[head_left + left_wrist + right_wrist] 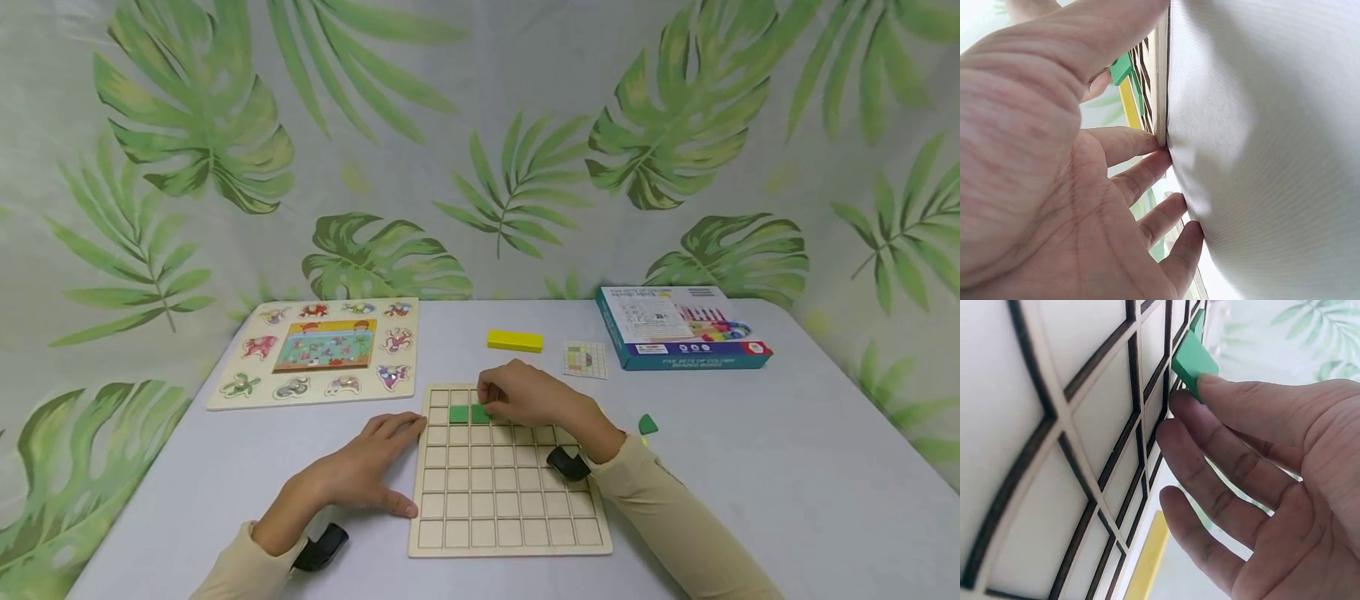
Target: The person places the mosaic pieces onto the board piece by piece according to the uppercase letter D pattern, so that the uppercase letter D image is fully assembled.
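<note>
A wooden grid board [512, 531] lies on the white table. One green square tile [458, 414] sits in a cell of its second row. My right hand [528, 396] pinches another green square tile [1192, 359] between thumb and fingers, tilted at the cell just right of the first. My left hand [360, 467] rests at the board's left edge, fingers spread. In the left wrist view its fingertips [1159, 156] touch the board's side and the tabletop, while the thumb lies along the same edge lower down.
Behind the board lie a yellow block [515, 341] and a small printed pattern card [585, 360]. A sea-animal puzzle board [315, 387] is at the back left, a flat box [686, 329] at the back right. Beside my right forearm lies a green quarter-round piece [647, 424].
</note>
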The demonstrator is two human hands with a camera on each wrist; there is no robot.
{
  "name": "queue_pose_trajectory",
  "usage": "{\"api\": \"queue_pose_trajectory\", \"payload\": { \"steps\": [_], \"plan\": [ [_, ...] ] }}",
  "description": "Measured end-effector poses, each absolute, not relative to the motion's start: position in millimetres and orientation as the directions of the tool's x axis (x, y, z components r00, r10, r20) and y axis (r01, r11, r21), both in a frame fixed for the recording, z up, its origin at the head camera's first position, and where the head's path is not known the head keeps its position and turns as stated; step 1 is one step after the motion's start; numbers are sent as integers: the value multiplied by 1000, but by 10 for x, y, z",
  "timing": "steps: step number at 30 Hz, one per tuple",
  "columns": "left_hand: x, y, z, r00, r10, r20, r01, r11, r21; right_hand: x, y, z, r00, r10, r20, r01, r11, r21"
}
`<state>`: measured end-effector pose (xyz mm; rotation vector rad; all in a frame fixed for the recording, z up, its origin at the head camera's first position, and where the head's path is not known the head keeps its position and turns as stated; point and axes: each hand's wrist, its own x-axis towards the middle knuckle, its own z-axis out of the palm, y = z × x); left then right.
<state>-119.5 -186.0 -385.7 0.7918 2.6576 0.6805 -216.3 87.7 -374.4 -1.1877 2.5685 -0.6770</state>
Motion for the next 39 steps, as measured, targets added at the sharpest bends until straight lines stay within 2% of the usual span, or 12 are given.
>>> {"api": "queue_pose_trajectory", "payload": {
  "steps": [18,30,39],
  "plan": [
    [-1179,-1875,-3826,-809,568,-154,413,735,538,-2147,874,-3704,-635,-773,1,-697,572,-433],
    [-1185,-1864,-3840,-801,580,-147,421,721,551,-2165,920,-3707,-638,-765,-86,-663,603,-444],
    [-1197,-1867,-3858,-796,589,-139,436,717,543,-2165,1037,-3660,-634,-771,-64,-668,587,-458]
  ]
}}
